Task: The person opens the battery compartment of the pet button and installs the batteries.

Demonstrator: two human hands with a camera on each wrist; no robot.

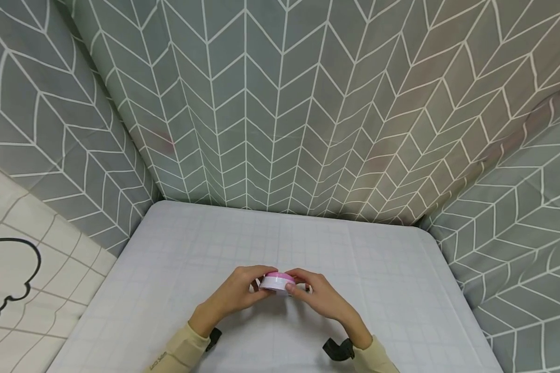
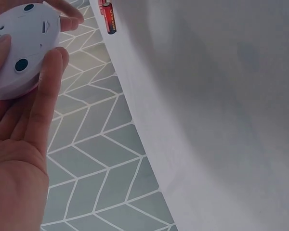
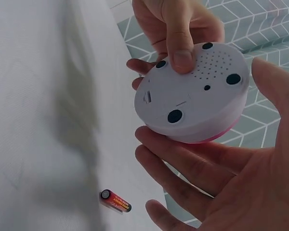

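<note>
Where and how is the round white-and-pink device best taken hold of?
The round white-and-pink device is probably best gripped by its curved side wall, coming from the right, opposite the left hand, whose thumb lies on the perforated white face; its squat disc shape should let thumb and fingers span the edge.

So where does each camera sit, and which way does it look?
Head: on the person's head, looking forward and down at the table; the left hand, right hand and both sleeves show, with the disc between the hands.
Left wrist: on the left wrist, looking at the disc's underside; the left hand is close, part of the right hand beyond.
Right wrist: on the right wrist, looking at the underside too; the right hand is close, the left hand beyond.
Shared: both wrist views show the underside and a red battery.
</note>
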